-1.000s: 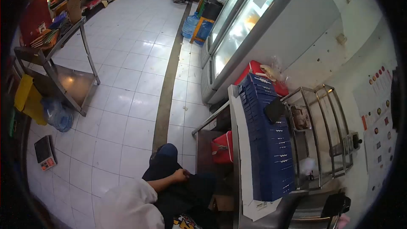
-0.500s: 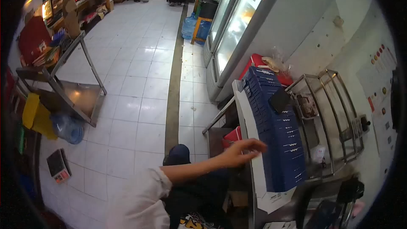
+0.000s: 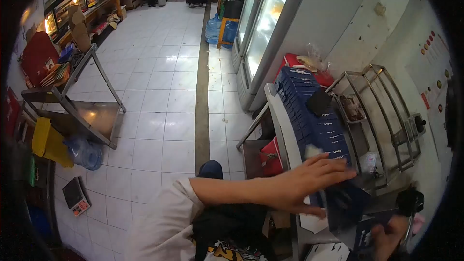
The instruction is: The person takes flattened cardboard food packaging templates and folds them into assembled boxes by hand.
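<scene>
A long row of dark blue folded cartons [image 3: 290, 89] stands on the white-topped table to my right, their white wavy marks facing up. My left hand [image 3: 319, 181] reaches across the near end of the row, fingers stretched and thumb apart, holding nothing. At the lower right, my right hand [image 3: 389, 237] is blurred, with its fingers curled at the edge of a dark blue carton [image 3: 362, 234] bearing white print. A black object [image 3: 319, 102] rests on top of the row. Beyond my left hand shows a small pale, blurred thing [image 3: 313, 152] I cannot make out.
A metal rack [image 3: 382, 125] stands against the wall on the right. Ahead is a glass-door fridge [image 3: 261, 34]. On the left are a metal cart [image 3: 96, 116], a water bottle [image 3: 86, 153] and a scale [image 3: 76, 196] on the floor. Several people crouch or stand far back.
My left hand has moved right, from beside the carton row to over its near end, and its fingers have spread. My right hand has come into view at the lower right with a blue carton.
</scene>
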Demonstrator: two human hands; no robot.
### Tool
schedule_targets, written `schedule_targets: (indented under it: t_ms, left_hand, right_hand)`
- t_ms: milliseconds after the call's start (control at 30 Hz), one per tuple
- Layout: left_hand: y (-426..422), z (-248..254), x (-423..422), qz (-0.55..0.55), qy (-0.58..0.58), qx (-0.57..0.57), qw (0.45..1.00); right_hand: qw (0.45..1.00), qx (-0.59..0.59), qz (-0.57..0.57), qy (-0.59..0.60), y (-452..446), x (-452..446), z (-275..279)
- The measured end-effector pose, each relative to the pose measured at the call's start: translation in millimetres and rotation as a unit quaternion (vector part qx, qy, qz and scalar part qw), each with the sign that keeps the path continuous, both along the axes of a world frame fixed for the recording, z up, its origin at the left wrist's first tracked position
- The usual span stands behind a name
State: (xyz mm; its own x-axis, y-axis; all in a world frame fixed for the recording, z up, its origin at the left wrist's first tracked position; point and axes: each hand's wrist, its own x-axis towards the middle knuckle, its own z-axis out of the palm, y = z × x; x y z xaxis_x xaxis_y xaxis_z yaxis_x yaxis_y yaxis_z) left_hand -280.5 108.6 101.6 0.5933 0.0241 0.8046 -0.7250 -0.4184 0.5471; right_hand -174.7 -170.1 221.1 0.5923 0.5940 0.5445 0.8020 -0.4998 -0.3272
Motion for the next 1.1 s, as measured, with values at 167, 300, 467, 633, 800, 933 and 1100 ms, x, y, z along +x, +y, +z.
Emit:
schedule_targets:
  t_ms: [167,300,467,633,800,933,1100]
  left_hand:
    - [47,-8,-50,0.069,0.16,-0.113,0.978]
    - [81,7,-110,0.217,0.131,-0.067,0.965]
    - [92,-27,-137,0.045,0.356,-0.341,0.869]
    - [86,-78,-129,-0.013,0.382,-0.566,0.73]
    - [65,-87,-131,-0.003,0.434,-0.609,0.664]
    - [57,-83,-137,0.071,0.4,-0.61,0.681]
    - [27,-148,-138,0.079,0.488,-0.621,0.609]
  right_hand:
    - [0.994,0.037,0.091,-0.048,84,22,-37]
    - [0.929,0.164,0.318,-0.094,183,3,-55]
    - [0.89,0.197,0.358,0.202,244,6,-119]
    - [0.795,0.218,0.43,0.368,274,-18,-166]
    - [0.725,-0.012,0.613,0.314,264,-7,-185]
    - [0.781,0.097,0.507,0.351,258,-32,-203]
    - [0.824,0.206,0.44,0.29,235,-52,-267]
